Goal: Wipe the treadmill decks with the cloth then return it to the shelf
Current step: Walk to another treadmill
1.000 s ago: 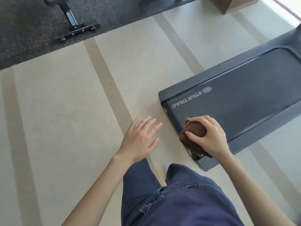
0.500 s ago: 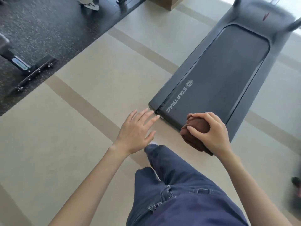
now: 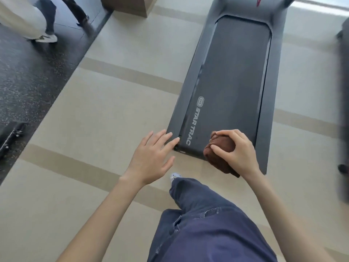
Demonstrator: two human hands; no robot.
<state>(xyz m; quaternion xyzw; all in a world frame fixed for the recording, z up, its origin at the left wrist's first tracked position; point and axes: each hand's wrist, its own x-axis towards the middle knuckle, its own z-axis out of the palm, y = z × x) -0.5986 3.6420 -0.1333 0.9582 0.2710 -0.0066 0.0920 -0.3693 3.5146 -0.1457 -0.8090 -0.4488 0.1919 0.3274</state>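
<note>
R grip (image 3: 238, 155) curled round bunched brown cloth (image 3: 220, 148) at near end of treadmill deck (image 3: 232, 82), just right of STAR TRAC logo (image 3: 192, 125); can't tell if cloth touches belt. L grip (image 3: 151, 157) open, fingers spread, holding nothing, over beige floor (image 3: 85, 129), fingertips by deck's near-left corner.

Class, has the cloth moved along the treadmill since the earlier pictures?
No; the cloth stays at the treadmill rear edge, right of the STAR TRAC logo.
</note>
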